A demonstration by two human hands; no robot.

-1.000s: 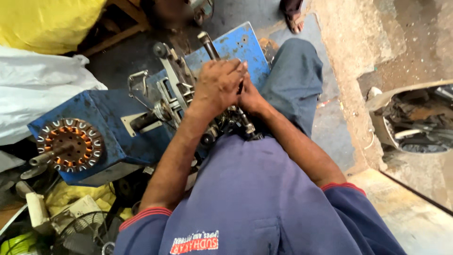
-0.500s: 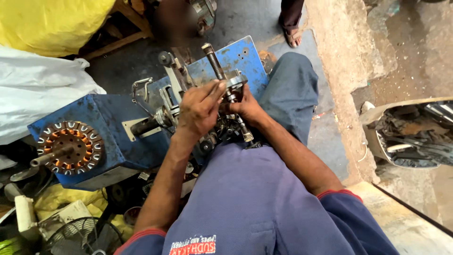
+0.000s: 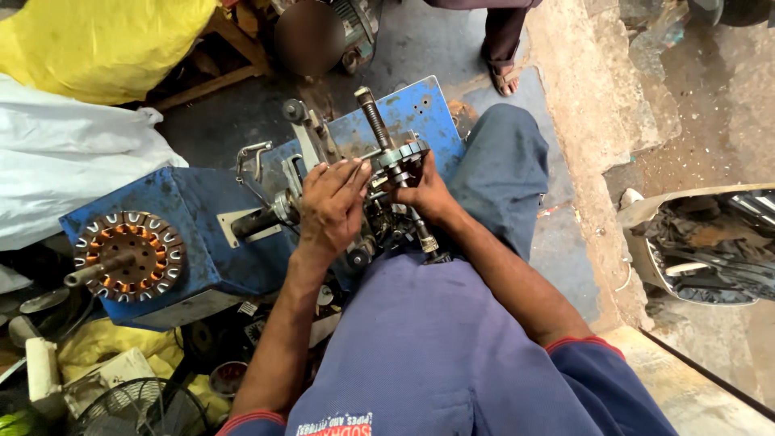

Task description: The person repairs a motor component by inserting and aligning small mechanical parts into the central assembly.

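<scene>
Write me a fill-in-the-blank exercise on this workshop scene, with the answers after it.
1. Both hands work at a machine painted ____.
2. The right hand grips a round metal part on a ____ shaft.
3. The left hand lies ____ on the machine, fingers straight.
4. The stator at the machine's end has windings coloured ____.

Answers: blue; threaded; flat; copper

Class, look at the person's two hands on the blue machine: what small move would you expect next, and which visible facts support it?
Probably a small turn or press of the round metal part on the threaded shaft. The right hand grips it from the side, while the left hand lies flat beside it on the blue machine, fingers reaching toward it, apparently steadying.
</scene>
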